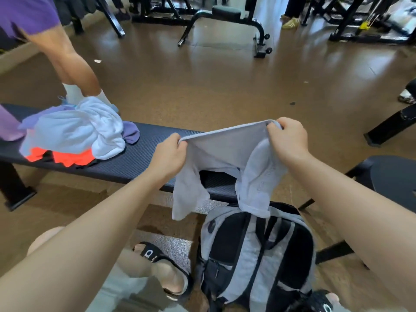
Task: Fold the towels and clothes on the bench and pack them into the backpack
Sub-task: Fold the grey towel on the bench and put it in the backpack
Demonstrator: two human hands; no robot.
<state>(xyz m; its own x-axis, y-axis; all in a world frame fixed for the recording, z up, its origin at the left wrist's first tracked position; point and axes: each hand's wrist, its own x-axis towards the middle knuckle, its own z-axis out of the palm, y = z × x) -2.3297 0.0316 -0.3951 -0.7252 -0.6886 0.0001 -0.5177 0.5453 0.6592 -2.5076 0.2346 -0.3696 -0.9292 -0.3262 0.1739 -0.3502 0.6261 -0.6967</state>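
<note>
Item 1, nearest: grey-and-black backpack, standing on the floor between the person's sandalled feet, strap side facing up. Whether its main compartment is unzipped cannot be told. Risk: a folded piece brought down to a closed bag would have to be held one-handed and would likely come undone.

Item 2: pale grey towel, held in the air above the tabletop and the backpack. Left hand grip: fingers curled, pinching the left end of the top edge. Right hand grip: fingers curled, bunching the right end. The edge between them is taut; two uneven tails hang down, the right one touching the top of the backpack. Risk: the right grip holds a bunch, not a corner, so the fold would probably come out skewed; the long tail may snag on the bag or brush the floor.

Item 3, farther left: heap of unfolded clothes, white, purple and orange, on the tabletop. A second person's gloved hands rest at it. Risk: the heap overhangs the near edge and could slide off if disturbed.
</note>
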